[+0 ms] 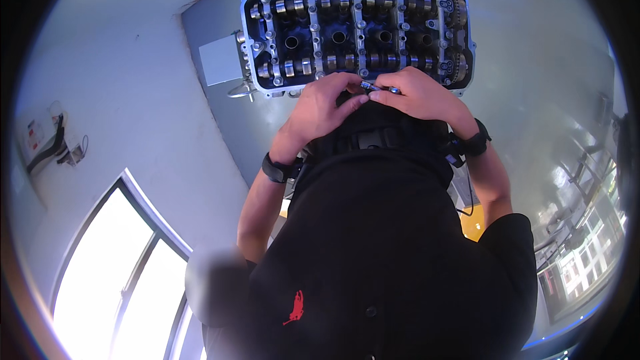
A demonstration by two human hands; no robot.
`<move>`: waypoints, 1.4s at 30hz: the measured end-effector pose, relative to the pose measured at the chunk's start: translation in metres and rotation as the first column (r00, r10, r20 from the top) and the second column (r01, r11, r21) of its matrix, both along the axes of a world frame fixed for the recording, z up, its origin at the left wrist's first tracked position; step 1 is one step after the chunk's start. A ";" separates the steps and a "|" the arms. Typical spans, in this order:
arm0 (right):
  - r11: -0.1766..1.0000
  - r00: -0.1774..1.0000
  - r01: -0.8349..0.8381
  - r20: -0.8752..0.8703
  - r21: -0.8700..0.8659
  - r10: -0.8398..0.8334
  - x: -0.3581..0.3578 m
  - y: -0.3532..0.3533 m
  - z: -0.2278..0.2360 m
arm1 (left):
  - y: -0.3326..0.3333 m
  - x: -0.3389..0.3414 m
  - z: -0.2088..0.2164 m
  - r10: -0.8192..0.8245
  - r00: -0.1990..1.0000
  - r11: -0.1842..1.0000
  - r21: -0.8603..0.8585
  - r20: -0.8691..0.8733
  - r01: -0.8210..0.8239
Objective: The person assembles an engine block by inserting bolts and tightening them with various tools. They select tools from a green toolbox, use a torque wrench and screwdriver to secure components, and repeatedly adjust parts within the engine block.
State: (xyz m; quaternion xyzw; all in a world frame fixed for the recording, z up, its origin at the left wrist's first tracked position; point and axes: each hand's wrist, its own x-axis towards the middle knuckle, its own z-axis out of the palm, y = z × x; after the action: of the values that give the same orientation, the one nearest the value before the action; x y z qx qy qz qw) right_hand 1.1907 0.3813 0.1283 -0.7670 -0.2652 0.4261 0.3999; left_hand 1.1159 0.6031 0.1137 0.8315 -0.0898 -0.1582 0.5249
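Observation:
In front of my waist, both hands meet around a small metal tool [367,85] that looks like a socket wrench. A shiny ringed end shows between the fingertips, and a darker end sticks out past my right fingers; its middle is partly covered. My right hand [420,96] pinches the tool between thumb and fingers. On the other side, my left hand [319,108] is curled, with its index finger and thumb at the shiny end. Just beyond both hands lies an engine cylinder head [339,21], its camshafts, bolts and round plug holes exposed.
A grey box-like part [221,61] juts from the cylinder head's left end. White wall [153,87] and a bright window [110,247] stand to my left. Shiny grey floor [527,73] spreads to the right. Something yellow [473,221] shows beside my right elbow.

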 end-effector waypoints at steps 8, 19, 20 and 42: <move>0.987 0.986 -0.125 -0.097 0.103 0.135 -0.006 0.015 -0.007 | 0.006 -0.017 -0.006 0.094 0.989 0.991 -0.079 -0.119 -0.103; 0.373 0.610 0.768 -0.417 0.521 -0.674 0.028 0.037 -0.019 | 0.046 -0.042 -0.029 0.591 0.774 0.742 -0.223 -0.226 -0.632; 0.307 0.616 0.756 -0.471 0.577 -0.631 0.035 0.042 -0.029 | 0.048 -0.044 -0.029 0.594 0.773 0.740 -0.226 -0.224 -0.634; 0.904 0.884 -0.006 0.426 0.427 -0.196 0.044 0.079 -0.037 | 0.061 -0.060 -0.046 0.634 0.756 0.752 -0.099 -0.166 -0.652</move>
State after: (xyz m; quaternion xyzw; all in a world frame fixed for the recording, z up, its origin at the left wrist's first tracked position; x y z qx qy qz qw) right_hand 1.2350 0.4605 0.0918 -0.7548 -0.3978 0.1458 0.5008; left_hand 1.0557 0.6646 0.0680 0.7583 0.2225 -0.0109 0.6127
